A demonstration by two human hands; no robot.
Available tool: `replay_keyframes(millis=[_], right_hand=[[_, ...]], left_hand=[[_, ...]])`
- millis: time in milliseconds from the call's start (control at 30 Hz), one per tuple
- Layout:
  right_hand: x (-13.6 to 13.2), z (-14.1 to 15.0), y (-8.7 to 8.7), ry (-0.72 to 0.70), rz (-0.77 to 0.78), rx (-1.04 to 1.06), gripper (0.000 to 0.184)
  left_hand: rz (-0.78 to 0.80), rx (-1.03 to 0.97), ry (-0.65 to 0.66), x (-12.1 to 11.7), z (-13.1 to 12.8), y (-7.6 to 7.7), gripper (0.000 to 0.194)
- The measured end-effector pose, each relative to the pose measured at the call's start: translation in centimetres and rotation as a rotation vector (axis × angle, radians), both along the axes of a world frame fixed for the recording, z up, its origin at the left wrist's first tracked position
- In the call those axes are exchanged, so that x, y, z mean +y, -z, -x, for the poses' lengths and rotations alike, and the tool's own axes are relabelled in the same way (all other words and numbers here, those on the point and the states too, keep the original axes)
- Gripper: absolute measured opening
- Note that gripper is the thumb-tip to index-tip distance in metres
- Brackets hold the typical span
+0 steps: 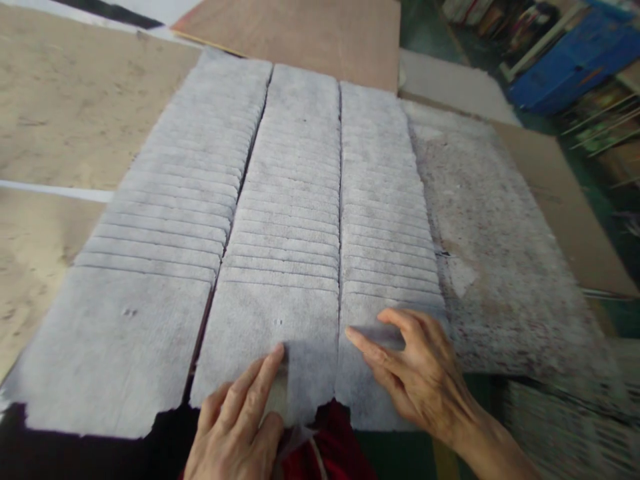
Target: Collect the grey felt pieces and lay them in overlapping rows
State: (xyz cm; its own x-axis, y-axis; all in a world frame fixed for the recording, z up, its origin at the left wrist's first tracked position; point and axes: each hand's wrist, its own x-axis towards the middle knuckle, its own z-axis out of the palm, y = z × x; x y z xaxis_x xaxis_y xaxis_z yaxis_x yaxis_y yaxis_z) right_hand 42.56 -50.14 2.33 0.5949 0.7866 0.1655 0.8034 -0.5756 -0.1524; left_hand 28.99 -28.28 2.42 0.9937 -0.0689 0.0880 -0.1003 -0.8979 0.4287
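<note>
Three long rows of overlapping pale grey fabric-like sheets run away from me: a left row (165,173), a middle row (295,167) and a right row (383,173). My left hand (240,413) lies on the front sheet of the middle row, its fingers stretched out near the lower edge. A small beige patch (279,395) shows beside its thumb; I cannot make out what it is. Over the front sheet of the right row is my right hand (420,367), fingers apart and holding nothing visible. Its index fingertip is near the gap between the middle and right rows.
A speckled, worn board (505,253) lies to the right of the rows, with brown board (565,200) beyond it. Plywood (300,33) borders the far end. Tan sheets (75,100) cover the left. A blue object (565,67) and shelving stand at the far right.
</note>
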Motion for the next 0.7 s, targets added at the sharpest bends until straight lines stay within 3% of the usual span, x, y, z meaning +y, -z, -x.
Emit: replay_keyframes(millis=[400, 600, 700], right_hand=[[0.12, -0.85, -0.96, -0.135, 0.114, -0.037, 0.042], [0.17, -0.52, -0.87, -0.236, 0.097, -0.109, 0.042], [-0.05, -0.67, -0.77, -0.269, 0.123, -0.128, 0.051]], left_hand=[[0.086, 0.021, -0.036, -0.57, 0.15, -0.03, 0.012], [0.108, 0.043, -0.044, -0.62, 0.22, -0.13, 0.014], [0.124, 0.047, -0.049, -0.59, 0.17, -0.17, 0.014]])
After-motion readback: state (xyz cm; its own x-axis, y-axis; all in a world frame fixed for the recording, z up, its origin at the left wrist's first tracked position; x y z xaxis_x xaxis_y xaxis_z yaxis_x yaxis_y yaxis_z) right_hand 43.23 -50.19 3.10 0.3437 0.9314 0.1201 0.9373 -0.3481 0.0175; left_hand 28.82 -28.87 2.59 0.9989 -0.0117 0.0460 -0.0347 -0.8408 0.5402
